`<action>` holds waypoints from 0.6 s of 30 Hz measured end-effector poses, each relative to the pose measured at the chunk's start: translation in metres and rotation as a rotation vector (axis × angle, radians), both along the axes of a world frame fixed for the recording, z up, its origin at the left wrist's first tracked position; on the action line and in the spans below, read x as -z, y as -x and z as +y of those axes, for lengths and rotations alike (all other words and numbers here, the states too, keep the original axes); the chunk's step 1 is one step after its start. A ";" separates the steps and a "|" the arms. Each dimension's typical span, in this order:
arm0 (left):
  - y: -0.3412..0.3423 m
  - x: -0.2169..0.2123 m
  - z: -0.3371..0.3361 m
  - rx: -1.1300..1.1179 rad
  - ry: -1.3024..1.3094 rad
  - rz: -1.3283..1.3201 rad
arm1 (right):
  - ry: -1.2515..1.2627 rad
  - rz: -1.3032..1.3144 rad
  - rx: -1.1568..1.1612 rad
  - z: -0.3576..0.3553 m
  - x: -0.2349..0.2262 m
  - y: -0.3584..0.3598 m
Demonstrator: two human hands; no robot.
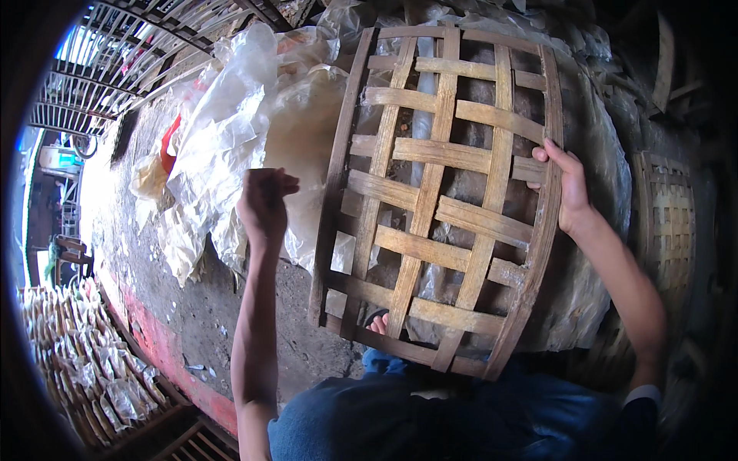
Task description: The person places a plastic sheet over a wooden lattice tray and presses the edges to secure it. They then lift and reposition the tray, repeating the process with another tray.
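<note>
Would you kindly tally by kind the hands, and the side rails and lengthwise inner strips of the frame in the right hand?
Hands: 2 (left hand, right hand)
Side rails of the woven frame: 2
Lengthwise inner strips: 3
Total: 7

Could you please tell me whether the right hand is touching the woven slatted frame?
Touching. The head view shows the right hand with its fingers curled over the right side rail of the woven slatted frame.
</note>
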State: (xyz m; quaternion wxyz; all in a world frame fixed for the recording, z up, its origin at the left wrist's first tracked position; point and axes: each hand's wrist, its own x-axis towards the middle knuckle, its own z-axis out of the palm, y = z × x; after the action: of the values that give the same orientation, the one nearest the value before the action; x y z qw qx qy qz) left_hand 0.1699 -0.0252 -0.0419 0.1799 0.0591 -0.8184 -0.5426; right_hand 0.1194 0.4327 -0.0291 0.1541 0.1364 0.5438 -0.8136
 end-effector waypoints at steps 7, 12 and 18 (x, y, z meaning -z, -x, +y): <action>-0.013 0.002 -0.034 -0.124 0.642 -0.168 | 0.002 0.016 0.001 -0.002 0.001 0.000; -0.015 -0.030 0.018 0.220 0.858 0.020 | 0.006 0.045 0.028 0.003 0.007 0.000; -0.014 -0.040 0.042 0.331 1.136 0.101 | -0.008 0.039 0.062 -0.008 0.000 -0.005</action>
State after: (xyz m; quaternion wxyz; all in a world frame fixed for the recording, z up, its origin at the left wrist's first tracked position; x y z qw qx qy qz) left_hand 0.1842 0.0168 -0.0020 0.1350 -0.2010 -0.9693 -0.0426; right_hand 0.1243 0.4251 -0.0296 0.1177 0.1381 0.5454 -0.8183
